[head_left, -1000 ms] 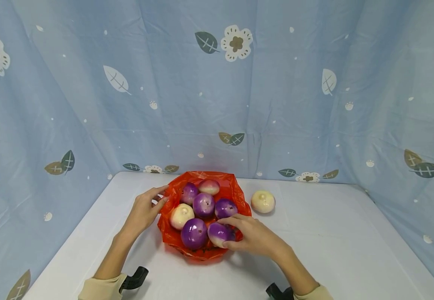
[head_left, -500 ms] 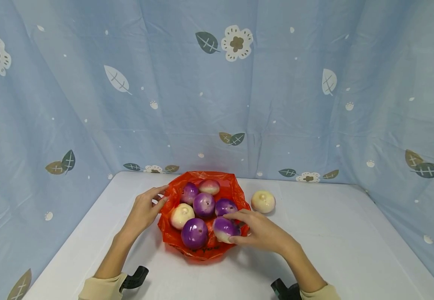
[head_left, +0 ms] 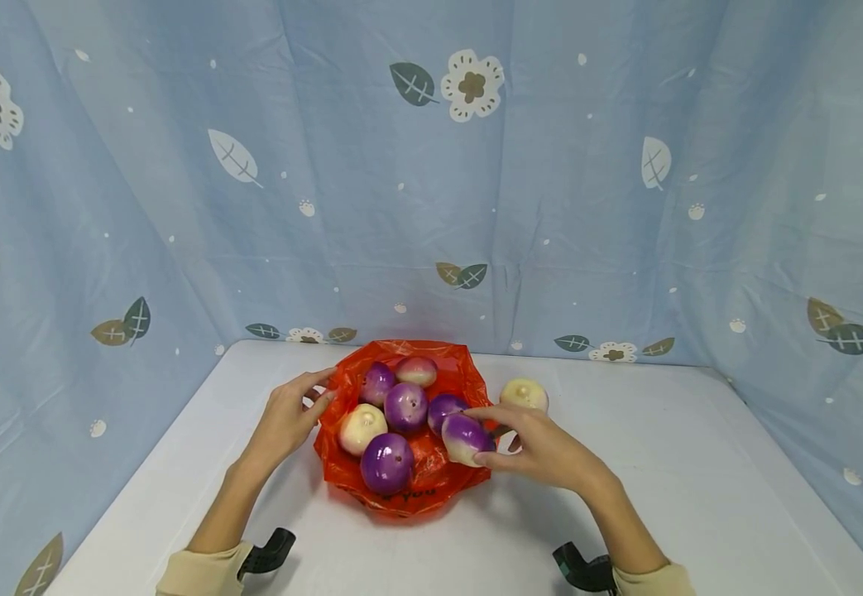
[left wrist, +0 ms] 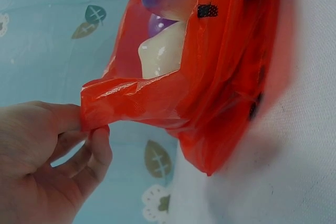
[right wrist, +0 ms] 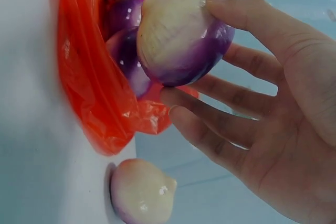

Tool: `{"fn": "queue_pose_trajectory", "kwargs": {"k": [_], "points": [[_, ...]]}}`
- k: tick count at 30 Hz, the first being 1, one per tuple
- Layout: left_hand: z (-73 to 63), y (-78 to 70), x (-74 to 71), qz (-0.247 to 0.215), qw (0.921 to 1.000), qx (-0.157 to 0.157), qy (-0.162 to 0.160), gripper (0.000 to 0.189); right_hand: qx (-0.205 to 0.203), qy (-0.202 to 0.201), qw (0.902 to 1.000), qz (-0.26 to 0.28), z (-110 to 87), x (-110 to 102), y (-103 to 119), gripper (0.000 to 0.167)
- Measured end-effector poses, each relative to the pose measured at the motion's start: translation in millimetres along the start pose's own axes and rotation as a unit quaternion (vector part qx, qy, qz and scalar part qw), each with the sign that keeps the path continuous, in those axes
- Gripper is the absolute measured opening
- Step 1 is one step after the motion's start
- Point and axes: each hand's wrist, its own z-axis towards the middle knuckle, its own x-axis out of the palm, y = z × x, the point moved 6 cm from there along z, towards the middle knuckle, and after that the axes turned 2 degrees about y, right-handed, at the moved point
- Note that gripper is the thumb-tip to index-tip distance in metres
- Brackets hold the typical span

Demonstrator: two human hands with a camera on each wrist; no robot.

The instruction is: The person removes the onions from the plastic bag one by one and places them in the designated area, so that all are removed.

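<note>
A red plastic bag (head_left: 431,488) stands with its mouth spread and holds several glossy purple-and-white turnips, among them a purple one (head_left: 387,463) at the front and a cream one (head_left: 362,430) at the left. My left hand (head_left: 291,418) pinches the bag's left rim between thumb and fingers; the left wrist view shows the pulled-out red edge. Thumb and fingertips of my right hand (head_left: 543,447) grip another turnip (right wrist: 184,35), its cream pointed end showing in the right wrist view. This turnip is over the bag's right rim, overlapping a purple turnip (head_left: 443,409) behind it.
One cream turnip (head_left: 524,392) lies on the white table (head_left: 662,480) to the right of the bag, partly behind my right hand. A blue patterned curtain (head_left: 550,207) hangs along the back and sides. Black camera mounts sit at both wrists.
My right hand has moved right and slightly up with its turnip, from the front of the bag to its right rim, uncovering printed letters on the bag. My left hand stays put.
</note>
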Motion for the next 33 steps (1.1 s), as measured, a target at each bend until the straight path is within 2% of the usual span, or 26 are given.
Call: {"fn": "queue_pose_trajectory", "kwargs": {"k": [15,23,33], "points": [[1.2,1.6,1.0,-0.001,1.0,-0.002,0.003,0.04,0.027,-0.032,0.9991,0.008,-8.2,-24,-16,0.054],[2.1,2.0,1.9,-0.003,1.0,0.002,0.003,0.04,0.051,-0.062,0.9966,-0.015,-16.1,-40,-27,0.056],[1.2,0.8,1.3,-0.007,0.9998,0.019,-0.004,0.039,0.058,-0.105,0.9905,-0.066,-28.4,-56,-39,0.055]]}}
